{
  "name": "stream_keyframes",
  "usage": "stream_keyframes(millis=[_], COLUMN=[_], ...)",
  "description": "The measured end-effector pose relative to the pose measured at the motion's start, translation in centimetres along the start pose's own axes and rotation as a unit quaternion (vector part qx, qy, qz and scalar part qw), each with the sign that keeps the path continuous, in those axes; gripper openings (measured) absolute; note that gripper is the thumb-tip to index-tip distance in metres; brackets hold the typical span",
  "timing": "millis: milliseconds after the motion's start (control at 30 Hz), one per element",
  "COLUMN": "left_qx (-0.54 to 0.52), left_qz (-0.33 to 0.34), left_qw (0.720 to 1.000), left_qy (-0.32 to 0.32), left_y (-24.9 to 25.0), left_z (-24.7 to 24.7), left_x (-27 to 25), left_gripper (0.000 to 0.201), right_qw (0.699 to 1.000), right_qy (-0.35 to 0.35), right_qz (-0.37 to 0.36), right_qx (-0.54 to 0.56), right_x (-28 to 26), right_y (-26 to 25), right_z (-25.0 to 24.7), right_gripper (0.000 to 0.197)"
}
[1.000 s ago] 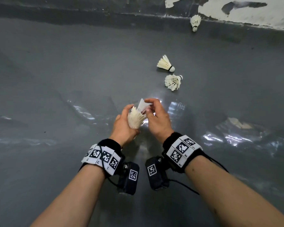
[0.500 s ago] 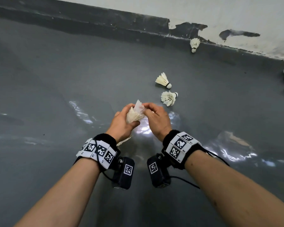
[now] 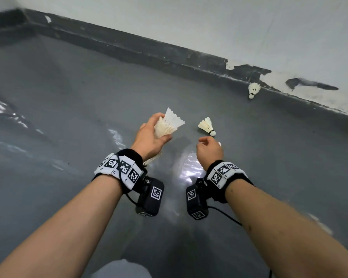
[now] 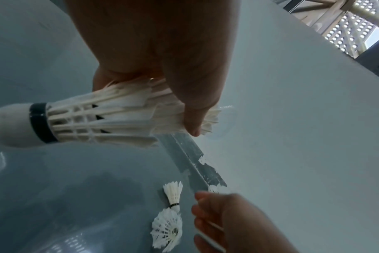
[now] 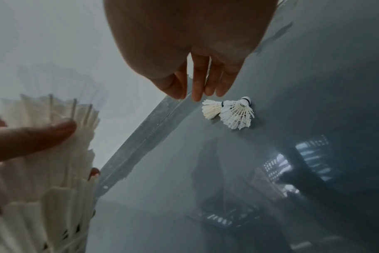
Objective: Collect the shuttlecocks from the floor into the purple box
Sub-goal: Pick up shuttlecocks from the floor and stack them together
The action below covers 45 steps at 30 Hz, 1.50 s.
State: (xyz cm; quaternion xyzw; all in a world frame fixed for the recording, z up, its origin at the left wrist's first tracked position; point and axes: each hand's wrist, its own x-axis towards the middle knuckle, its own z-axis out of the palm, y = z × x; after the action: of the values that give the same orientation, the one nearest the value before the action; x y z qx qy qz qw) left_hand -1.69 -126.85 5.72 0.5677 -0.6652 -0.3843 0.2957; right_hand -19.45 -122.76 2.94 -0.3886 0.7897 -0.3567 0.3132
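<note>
My left hand [image 3: 152, 135] grips a stack of white feather shuttlecocks [image 3: 169, 124], nested one in another; the left wrist view shows the stack [image 4: 102, 119] with its black-banded cork at the left. My right hand [image 3: 208, 147] hangs apart from it, empty, with relaxed fingers [image 5: 196, 82] pointing down at two shuttlecocks on the floor [image 5: 229, 112]. One of them [image 3: 206, 126] shows in the head view; the other is hidden behind the hand. A third shuttlecock [image 3: 253, 90] lies against the wall base. No purple box is in view.
The grey floor [image 3: 68, 117] is glossy, with bright reflections. A dark skirting [image 3: 149, 51] runs along a white wall with peeling paint [image 3: 309, 85] at the far side. Wrist cameras and cables hang below both forearms.
My right hand has let go of the stack and moved right, toward the shuttlecocks on the floor. The left hand keeps the stack. The view has swung up and left.
</note>
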Motion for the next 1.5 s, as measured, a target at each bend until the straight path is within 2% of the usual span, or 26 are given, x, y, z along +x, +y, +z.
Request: stream_keyframes(millis=[200,400,534,634,734,800,900,934,1034,1134,1234,1301,1367,1434,1501], left_qx=[0.02,-0.067,-0.078,-0.04,-0.022,-0.025,-0.032,-0.039,-0.062,-0.073,-0.09,-0.091,-0.08,-0.062,-0.048], left_qz=[0.013,-0.019,-0.009,0.019,0.035,0.036,0.034,0.031,0.017,0.006,-0.006,-0.003,0.01,0.017,0.017], left_qw=[1.0,0.997,0.997,0.998,0.996,0.993,0.99,0.99,0.986,0.983,0.979,0.978,0.981,0.984,0.987], left_qy=[0.017,0.021,0.0,-0.043,-0.081,-0.112,-0.13,-0.134,-0.156,-0.168,-0.184,-0.189,-0.179,-0.164,-0.154], left_y=[3.4,5.4,5.6,4.3,2.6,1.3,-0.7,-1.4,-3.1,-4.1,-4.8,-5.3,-5.5,-5.7,-6.0], left_z=[0.0,1.4,1.4,1.7,2.8,3.8,5.2,5.7,7.0,7.6,8.3,8.9,9.4,9.7,9.8], left_x=[1.2,2.3,4.6,7.0,9.2,11.0,13.3,13.9,15.3,15.7,15.4,14.9,14.5,14.3,14.2], left_gripper=[0.056,0.054,0.052,0.053,0.052,0.052,0.053,0.053,0.054,0.054,0.054,0.055,0.059,0.061,0.062], right_qw=[0.996,0.993,0.995,0.995,0.988,0.967,0.942,0.946,0.981,0.996,0.988,0.966,0.95,0.955,0.957], right_qy=[-0.069,-0.056,-0.05,-0.045,-0.08,-0.143,-0.172,-0.165,-0.079,0.005,0.067,0.071,0.041,0.004,-0.006], right_qz=[0.047,0.099,0.087,0.067,0.057,0.047,0.06,0.061,0.091,0.077,0.051,0.057,0.057,0.044,0.032], right_qx=[-0.019,0.025,0.021,-0.056,-0.122,-0.206,-0.283,-0.273,-0.152,-0.036,0.129,0.243,0.304,0.292,0.288], right_x=[2.1,3.9,5.1,7.2,9.0,9.7,11.0,11.4,13.0,14.1,14.9,14.8,14.6,14.3,14.1], right_y=[2.2,3.9,4.2,4.5,5.0,5.2,5.2,5.1,4.6,3.6,2.2,0.9,-0.2,-1.2,-2.0], right_z=[-1.5,-2.9,-2.2,-1.6,-0.5,0.9,2.2,2.1,1.3,0.0,-1.0,-1.1,-0.5,0.4,1.2], right_gripper=[0.034,0.035,0.033,0.035,0.032,0.027,0.038,0.043,0.056,0.044,0.027,0.015,0.014,0.013,0.003])
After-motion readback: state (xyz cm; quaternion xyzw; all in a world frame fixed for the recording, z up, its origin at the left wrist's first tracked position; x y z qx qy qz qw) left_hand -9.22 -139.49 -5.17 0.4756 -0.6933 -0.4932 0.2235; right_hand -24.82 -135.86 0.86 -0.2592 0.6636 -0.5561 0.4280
